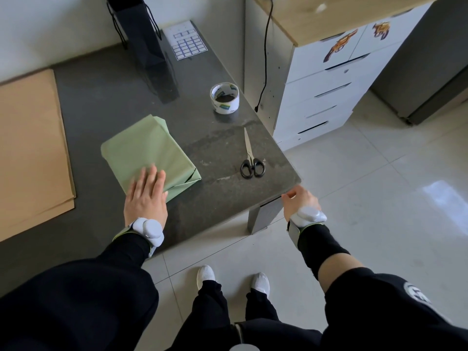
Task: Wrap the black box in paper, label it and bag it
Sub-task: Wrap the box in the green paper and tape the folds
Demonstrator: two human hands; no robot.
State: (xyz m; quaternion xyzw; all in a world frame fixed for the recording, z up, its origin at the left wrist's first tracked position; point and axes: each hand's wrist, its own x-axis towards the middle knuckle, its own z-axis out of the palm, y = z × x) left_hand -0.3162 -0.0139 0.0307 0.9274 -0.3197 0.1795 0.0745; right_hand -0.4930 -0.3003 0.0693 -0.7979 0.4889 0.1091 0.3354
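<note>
Wrapped box [149,153] sits mid table [215,198], your left hand [145,196] on its near end. Paper sheets [30,148] far left. Scissors [250,158] right of box, tape roll [224,98] farther back. Bag [144,46] stands at far edge, label sheet [186,43] just right of it. Your right hand [300,202] by near right corner.

Table [106,97] bears wrapped box [147,148], tape [229,106], scissors [249,156], label sheet [184,40], black bag [147,44], brown paper [30,148].

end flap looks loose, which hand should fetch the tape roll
Right, probably. The right hand looks empty at the table corner on the tape roll side; the left hand lies flat on the wrapped box.
</note>
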